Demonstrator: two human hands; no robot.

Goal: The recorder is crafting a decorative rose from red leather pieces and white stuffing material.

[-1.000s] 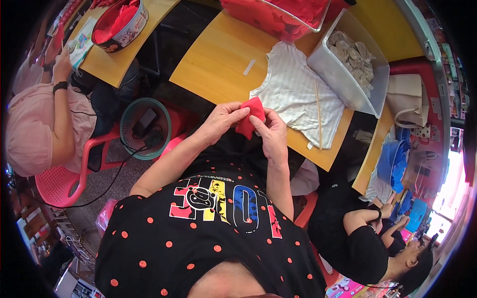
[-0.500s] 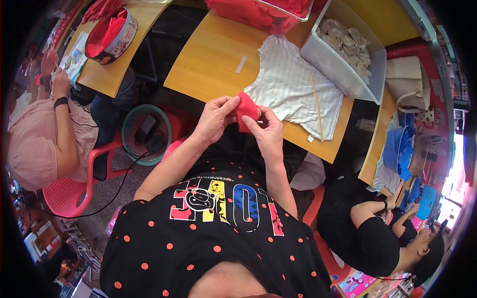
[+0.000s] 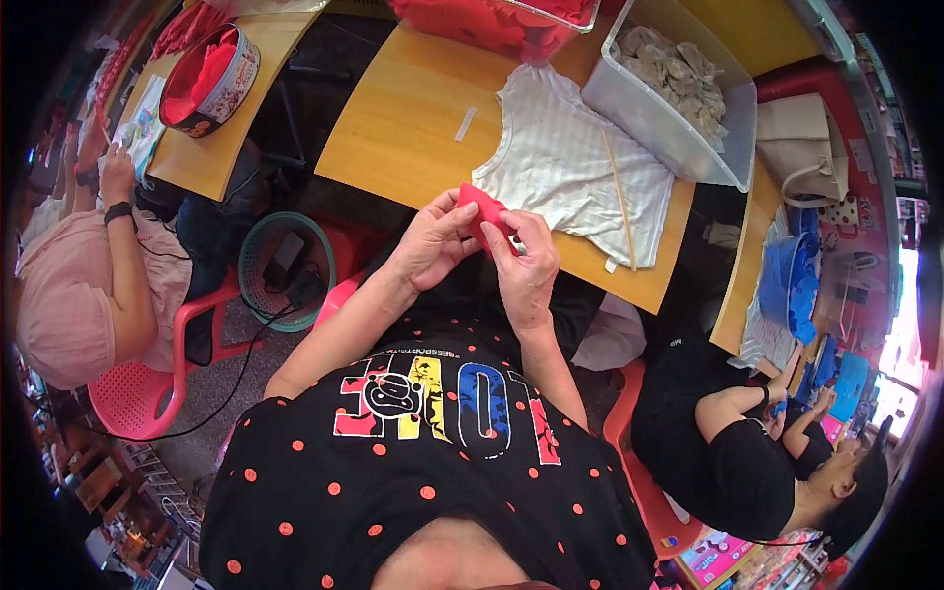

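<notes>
Between both hands I hold a small, soft red piece (image 3: 480,206), bent and raised above the near edge of the table; whether it is cloth or rubber I cannot make out. My left hand (image 3: 431,244) pinches its left side between thumb and fingers. On the right side my right hand (image 3: 529,267) grips it, thumb in front, fingers curled behind. A small pale bit shows by the right fingers. Just beyond the hands a white striped sleeveless shirt (image 3: 551,147) lies spread on the wooden table (image 3: 393,108), with a thin wooden stick (image 3: 618,197) across it.
Far back stand a clear bin of red pieces (image 3: 492,28) and a translucent bin (image 3: 733,162) of beige pieces. A white strip (image 3: 465,123) lies on the table. At left are a round tin (image 3: 231,84), a green basket (image 3: 258,295) and a seated person; another sits at right.
The red piece is more folded, with less of it showing. My right fingers have curled farther over its right side. The whole view has shifted slightly.
</notes>
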